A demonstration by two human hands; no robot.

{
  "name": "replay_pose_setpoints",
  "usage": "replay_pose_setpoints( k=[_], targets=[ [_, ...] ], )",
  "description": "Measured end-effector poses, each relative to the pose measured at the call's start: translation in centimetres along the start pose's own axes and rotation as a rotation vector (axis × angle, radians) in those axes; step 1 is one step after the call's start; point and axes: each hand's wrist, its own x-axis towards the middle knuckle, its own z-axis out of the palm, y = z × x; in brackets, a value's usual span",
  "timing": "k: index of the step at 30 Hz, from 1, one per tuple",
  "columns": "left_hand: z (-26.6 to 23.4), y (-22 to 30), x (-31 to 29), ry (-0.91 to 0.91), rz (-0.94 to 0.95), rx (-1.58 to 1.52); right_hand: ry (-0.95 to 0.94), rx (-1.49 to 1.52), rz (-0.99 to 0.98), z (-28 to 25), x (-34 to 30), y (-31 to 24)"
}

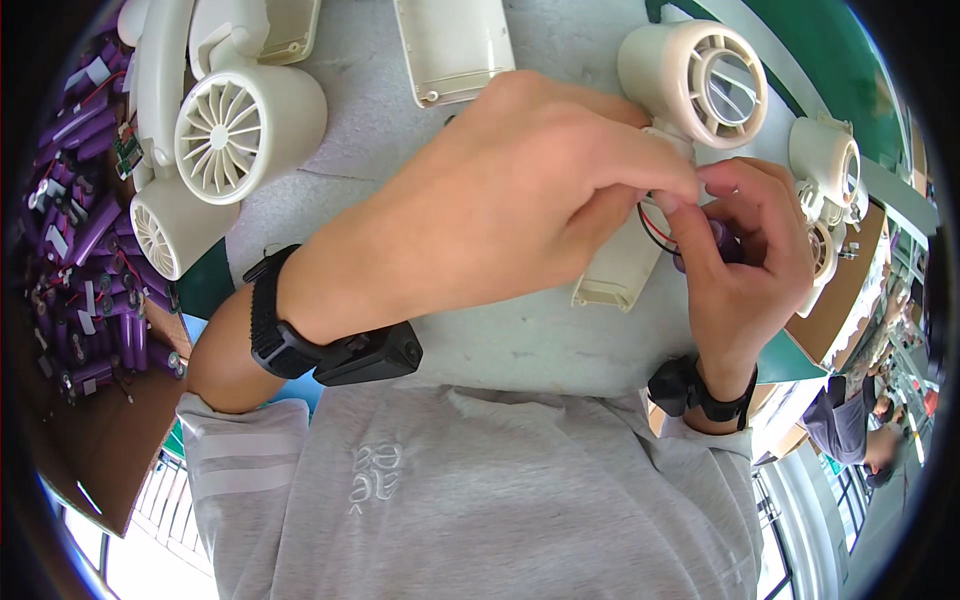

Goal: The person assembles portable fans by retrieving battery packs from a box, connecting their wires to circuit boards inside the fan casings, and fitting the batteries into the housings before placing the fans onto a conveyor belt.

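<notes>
A purple battery cell rests in the curled fingers of my right hand, whose thumb and fingertips are closed near the other hand's. Red and black wires run between the cell and the area under my left fingertips. My left hand reaches across from the left, its thumb and forefinger pinched; the small thing between them is hidden. Just beyond both hands lies a cream handheld fan with a round grille head. Below the fingers shows the end of a cream open casing; my left hand covers part of it.
Cream fans lie at the far left, and more fan parts at the right. A cream shell half lies at the back. At left, a cardboard box holds many purple cells. Another person is at far right.
</notes>
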Motion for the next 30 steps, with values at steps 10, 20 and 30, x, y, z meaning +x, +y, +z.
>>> replay_pose_setpoints(
  k=[10, 20, 30],
  targets=[
    [0.1, 0.7, 0.8, -0.063, -0.179, -0.096, -0.548, 0.304, 0.450, -3.9, 1.3, -0.1],
    [0.3, 1.2, 0.8, -0.008, -0.340, -0.086, -0.476, 0.411, 0.322, -5.1, 0.8, 0.4],
    [0.8, 1.6, 1.9, 0.121, -0.280, -0.056, -0.188, -0.009, 0.338, -5.5, 2.7, 0.1]
  ],
)
